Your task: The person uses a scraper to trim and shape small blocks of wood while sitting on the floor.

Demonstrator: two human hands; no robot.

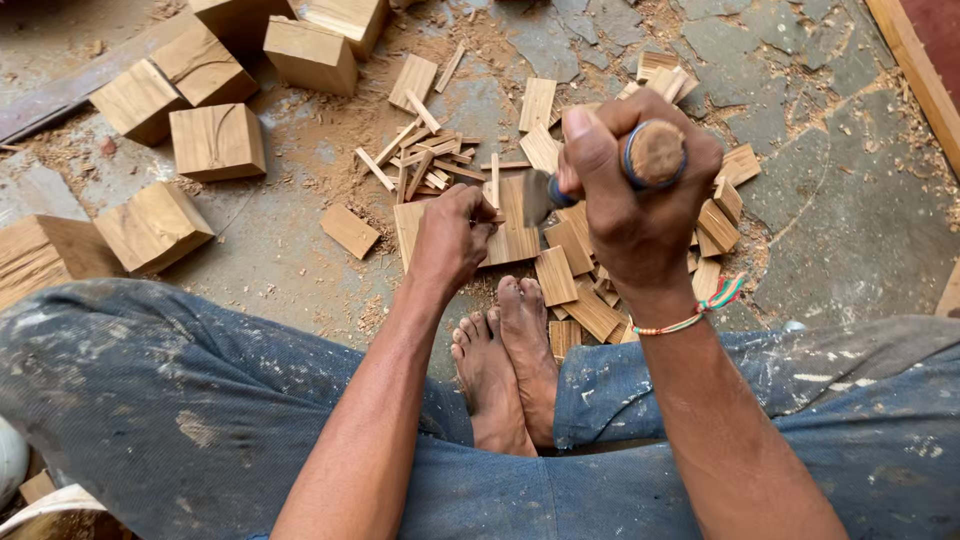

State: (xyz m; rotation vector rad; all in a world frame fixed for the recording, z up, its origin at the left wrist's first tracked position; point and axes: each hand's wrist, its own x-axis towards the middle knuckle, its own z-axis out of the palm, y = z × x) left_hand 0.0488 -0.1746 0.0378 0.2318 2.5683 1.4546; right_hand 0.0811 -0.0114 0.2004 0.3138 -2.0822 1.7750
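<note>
My right hand (628, 190) grips the wooden handle of a chisel-like tool (655, 153), its metal blade (537, 195) pointing left and down toward my left hand. My left hand (453, 235) rests fingers-down on a thin flat wood piece (512, 240) on the floor, pinching it near the blade. Several thin wooden slats (570, 275) lie around and under both hands. My bare feet (505, 365) meet sole to sole just below them, between my knees in stained jeans.
Chunky wooden blocks (217, 142) sit at the upper left. A pile of narrow split sticks (425, 165) lies behind my left hand. Sawdust covers the stone floor (850, 200). A wooden beam (915, 70) runs along the right edge.
</note>
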